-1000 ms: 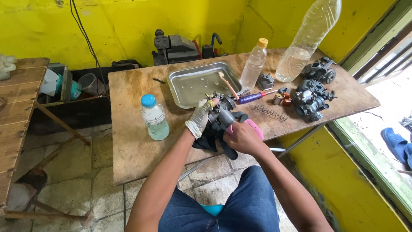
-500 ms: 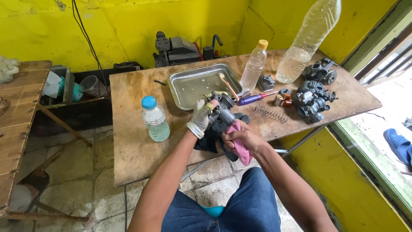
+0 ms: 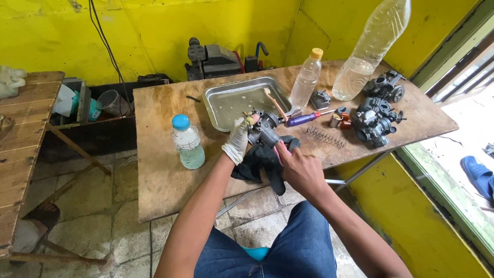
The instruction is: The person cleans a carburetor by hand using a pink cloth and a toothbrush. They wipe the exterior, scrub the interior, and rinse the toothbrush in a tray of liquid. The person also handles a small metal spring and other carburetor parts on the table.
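Observation:
My left hand (image 3: 238, 140), in a pale glove, grips a grey metal carburetor (image 3: 263, 128) and holds it just above the plywood table (image 3: 159, 175). My bare right hand (image 3: 301, 170) is closed around a pink tool (image 3: 278, 153) whose tip touches the carburetor's underside. A black rag (image 3: 260, 162) lies on the table under both hands. Right behind the carburetor sits a shallow metal tray (image 3: 231, 103) with a brush (image 3: 275, 103) resting on its rim.
A blue-capped bottle (image 3: 188, 141) stands left of my hands. A small yellow-capped bottle (image 3: 306, 80), a large clear bottle (image 3: 370, 49), more carburetors (image 3: 374, 121), a spring (image 3: 325, 137) and a blue-handled screwdriver (image 3: 303, 119) lie to the right. A wooden bench (image 3: 20, 139) stands at far left.
My right hand has turned and dropped below the carburetor, bringing the pink tool's tip up against it. My left hand has kept its hold on the carburetor.

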